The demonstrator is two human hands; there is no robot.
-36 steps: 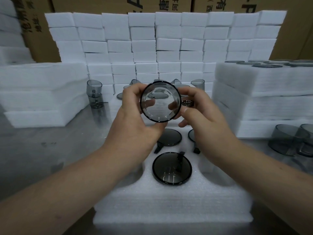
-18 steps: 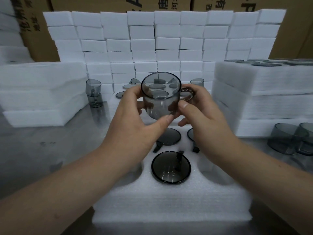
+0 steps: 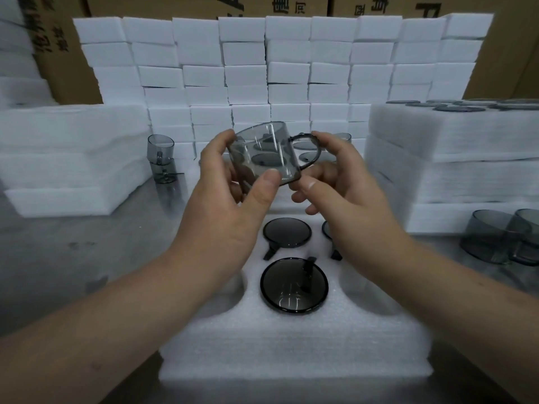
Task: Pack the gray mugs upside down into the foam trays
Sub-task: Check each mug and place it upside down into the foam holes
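Note:
A clear gray mug (image 3: 267,154) hangs in the air above the white foam tray (image 3: 294,342), its handle to the right. My left hand (image 3: 230,196) grips the mug's body between thumb and fingers. My right hand (image 3: 341,182) pinches the handle and lower edge. In the tray, one upside-down mug (image 3: 294,284) fills the near middle hole and another (image 3: 287,232) sits behind it. A third mug (image 3: 328,231) shows partly behind my right hand. Holes to the left (image 3: 233,290) and right (image 3: 357,287) of the near mug hold nothing.
Loose gray mugs (image 3: 501,237) stand at the right on the metal table (image 3: 58,258); two stacked mugs (image 3: 161,158) stand at the left. Foam tray stacks (image 3: 455,158) rise on the right, foam sheets (image 3: 70,158) on the left, a wall of white foam blocks (image 3: 274,68) behind.
The mug, held with its mouth facing me a second ago, has been turned in both hands so its side now faces me and its handle sticks out to the right.

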